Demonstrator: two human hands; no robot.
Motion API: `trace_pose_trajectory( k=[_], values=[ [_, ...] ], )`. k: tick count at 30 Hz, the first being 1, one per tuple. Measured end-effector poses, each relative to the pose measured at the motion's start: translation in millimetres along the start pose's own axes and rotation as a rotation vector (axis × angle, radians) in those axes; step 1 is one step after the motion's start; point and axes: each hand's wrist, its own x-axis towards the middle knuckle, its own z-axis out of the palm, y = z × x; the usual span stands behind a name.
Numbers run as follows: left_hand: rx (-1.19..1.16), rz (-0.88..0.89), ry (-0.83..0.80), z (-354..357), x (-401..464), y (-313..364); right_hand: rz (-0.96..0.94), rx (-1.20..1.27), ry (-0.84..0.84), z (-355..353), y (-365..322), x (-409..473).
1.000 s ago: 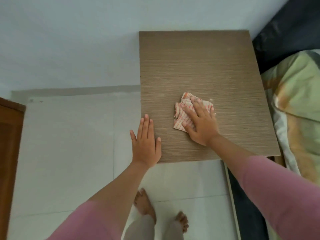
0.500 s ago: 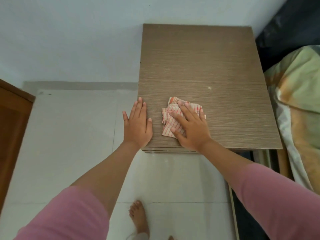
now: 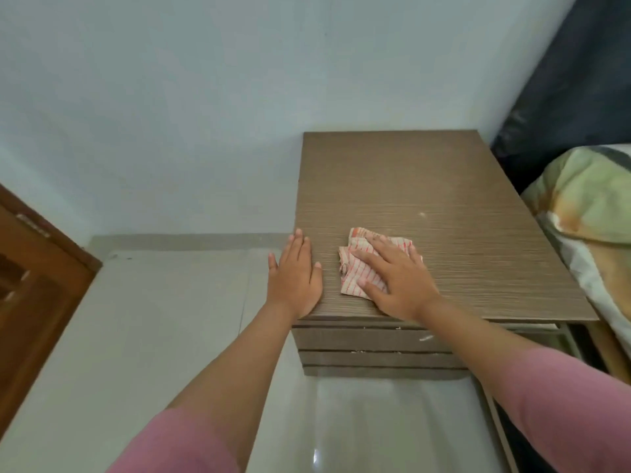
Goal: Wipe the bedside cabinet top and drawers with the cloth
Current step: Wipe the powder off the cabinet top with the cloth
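Observation:
The bedside cabinet has a brown wood-grain top (image 3: 426, 199) and closed drawer fronts (image 3: 368, 349) showing below its front edge. A folded white cloth with orange stripes (image 3: 358, 264) lies on the top near the front left. My right hand (image 3: 397, 279) presses flat on the cloth, fingers spread over it. My left hand (image 3: 295, 278) rests flat on the cabinet's front left corner, fingers together, holding nothing. A small pale speck (image 3: 422, 215) sits on the top behind the cloth.
A bed with a patterned cover (image 3: 590, 213) stands right of the cabinet, with a dark headboard (image 3: 563, 97) behind it. A brown wooden door (image 3: 30, 285) is at the left. Pale floor tiles (image 3: 153, 336) and a pale wall (image 3: 205, 114) surround the cabinet.
My right hand has slid the cloth left and toward the front edge. The view has lifted, so the drawer fronts now show and my feet are out of sight.

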Motion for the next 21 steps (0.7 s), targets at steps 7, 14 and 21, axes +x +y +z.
trace_pose_trajectory(
  k=[7, 14, 21],
  values=[
    [0.176, 0.041, -0.03, 5, -4, -6, -0.01, 0.017, 0.034, -2, -4, 1],
    [0.01, 0.115, 0.263, 10, -17, -11, 0.021, -0.01, 0.058, 0, -16, -1],
    [-0.144, 0.116, 0.433, 6, -28, -9, 0.002, 0.101, 0.05, -1, -22, -13]
  ],
)
